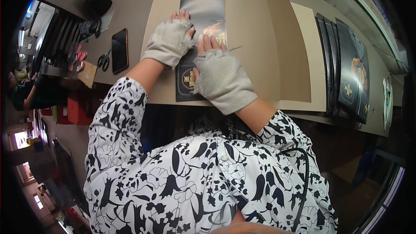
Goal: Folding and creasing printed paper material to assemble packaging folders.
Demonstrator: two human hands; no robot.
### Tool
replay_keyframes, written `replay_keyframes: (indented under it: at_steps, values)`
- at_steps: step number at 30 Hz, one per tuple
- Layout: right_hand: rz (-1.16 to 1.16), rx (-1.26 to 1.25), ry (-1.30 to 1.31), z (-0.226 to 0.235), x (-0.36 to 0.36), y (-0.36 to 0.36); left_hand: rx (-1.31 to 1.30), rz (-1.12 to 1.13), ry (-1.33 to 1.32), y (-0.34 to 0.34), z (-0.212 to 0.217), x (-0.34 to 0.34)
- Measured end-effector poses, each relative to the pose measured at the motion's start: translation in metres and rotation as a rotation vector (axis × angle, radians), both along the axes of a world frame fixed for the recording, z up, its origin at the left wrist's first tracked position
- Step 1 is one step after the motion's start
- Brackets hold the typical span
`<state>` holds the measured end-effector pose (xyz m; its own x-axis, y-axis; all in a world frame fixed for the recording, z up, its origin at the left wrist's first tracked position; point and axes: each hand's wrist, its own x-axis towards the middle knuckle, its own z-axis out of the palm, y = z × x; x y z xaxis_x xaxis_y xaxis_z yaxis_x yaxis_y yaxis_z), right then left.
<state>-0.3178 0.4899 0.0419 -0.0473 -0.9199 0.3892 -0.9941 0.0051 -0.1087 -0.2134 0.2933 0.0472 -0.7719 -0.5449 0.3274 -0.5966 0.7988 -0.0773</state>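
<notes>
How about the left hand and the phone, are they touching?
Apart: the head view plainly shows a strip of tabletop between the left hand and the phone.

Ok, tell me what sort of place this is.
Likely a packaging or print-finishing workshop: a black printed sheet lies on tan board, similar pieces overlap at right, and scissors lie at left.

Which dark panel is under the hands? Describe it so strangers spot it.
On the brown table lies a wide tan board. Toward its left edge, beneath the left hand and right hand, is a long glossy dark panel. Unlike the overlapping dark pieces at right, it lies alone.
</notes>
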Motion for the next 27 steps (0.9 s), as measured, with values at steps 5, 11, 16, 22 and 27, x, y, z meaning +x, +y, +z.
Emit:
replay_keyframes:
  at_steps: [5, 11, 16, 22, 27]
  values:
    - [0.04, -0.059, 0.013, 0.018, 0.005, 0.004, -0.004, 0.132, -0.011, -0.045, 0.05, -0.03]
    - [0.074, -0.104, 0.031, 0.033, 0.018, 0.018, -0.097, 0.251, 0.052, -0.09, 0.086, -0.044]
    - [0.106, -0.122, 0.03, 0.045, 0.021, 0.029, -0.108, 0.412, -0.244, -0.075, 0.167, -0.053]
    - [0.149, -0.169, 0.078, 0.054, 0.035, 0.033, -0.419, 0.558, 0.258, -0.1, 0.211, -0.049]
    - [0.137, -0.125, 0.08, 0.043, 0.034, 0.029, -0.422, 0.415, 0.405, -0.09, 0.165, -0.042]
